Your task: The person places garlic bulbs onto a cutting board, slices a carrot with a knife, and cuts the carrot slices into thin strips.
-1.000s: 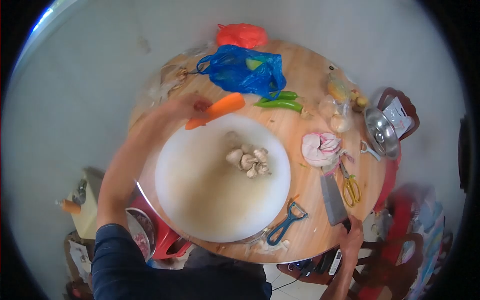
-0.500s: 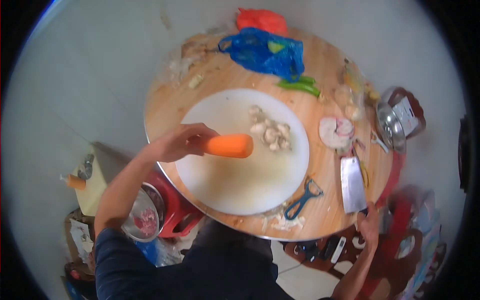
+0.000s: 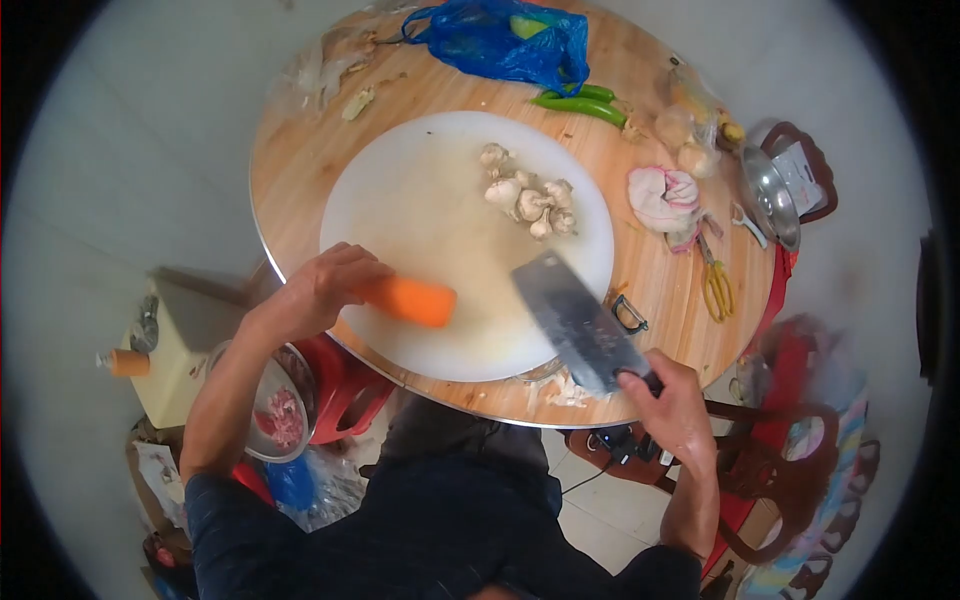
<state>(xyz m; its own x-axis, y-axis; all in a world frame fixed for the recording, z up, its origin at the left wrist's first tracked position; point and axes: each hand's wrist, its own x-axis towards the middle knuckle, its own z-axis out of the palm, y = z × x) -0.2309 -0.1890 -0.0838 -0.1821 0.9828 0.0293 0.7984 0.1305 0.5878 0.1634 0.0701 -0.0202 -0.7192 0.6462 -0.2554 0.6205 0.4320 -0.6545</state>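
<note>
An orange carrot (image 3: 412, 301) is gripped at its left end by my left hand (image 3: 325, 287), over the left part of a round white cutting board (image 3: 400, 180). My right hand (image 3: 676, 405) is closed round the handle of a cleaver (image 3: 580, 325). The broad blade slants up and left, its far end over the board's right side. Behind it, several garlic bulbs (image 3: 533, 200) lie on the board. Partly hidden beyond the blade is a peeler (image 3: 628, 314), and pale peelings (image 3: 567, 390) lie near the front edge.
Green peppers (image 3: 585, 103) and a blue plastic bag (image 3: 500, 42) lie at the back of the round wooden table (image 3: 290, 190). Toward the right are a crumpled cloth (image 3: 663, 198), yellow-handled scissors (image 3: 717, 290) and a metal bowl (image 3: 770, 195). A bowl of meat (image 3: 280, 417) stands low at left.
My right hand has lifted the cleaver from the right of the table and brought it left toward the board. The carrot has moved left and lower in view. The view has tilted down.
</note>
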